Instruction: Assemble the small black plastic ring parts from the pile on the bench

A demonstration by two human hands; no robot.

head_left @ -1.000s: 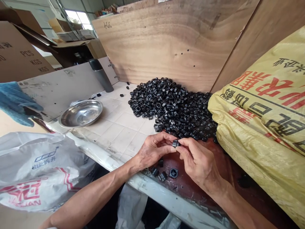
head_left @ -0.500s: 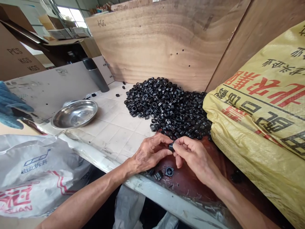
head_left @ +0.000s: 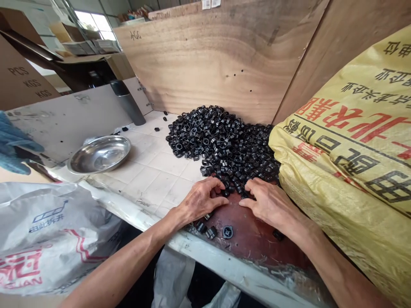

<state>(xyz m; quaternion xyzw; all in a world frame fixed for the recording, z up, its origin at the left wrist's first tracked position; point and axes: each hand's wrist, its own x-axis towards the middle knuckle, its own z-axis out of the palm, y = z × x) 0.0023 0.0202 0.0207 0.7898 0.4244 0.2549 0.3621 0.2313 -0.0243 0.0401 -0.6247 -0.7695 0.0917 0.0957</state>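
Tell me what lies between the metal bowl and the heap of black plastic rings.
Bare, pale tabletop lies between the metal bowl and the heap of black plastic rings, as the head view shows. One small black piece sits just behind that stretch.

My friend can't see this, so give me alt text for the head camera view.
A left hand and right hand, fingers parted, at the near edge of a heap of small black parts; yellow sack to the right, metal bowl to the left.

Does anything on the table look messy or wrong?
A few small black plastic-looking pieces lie near the grey cylindrical bottle, away from the big black pile, so they look strayed. The white front edge looks scuffed.
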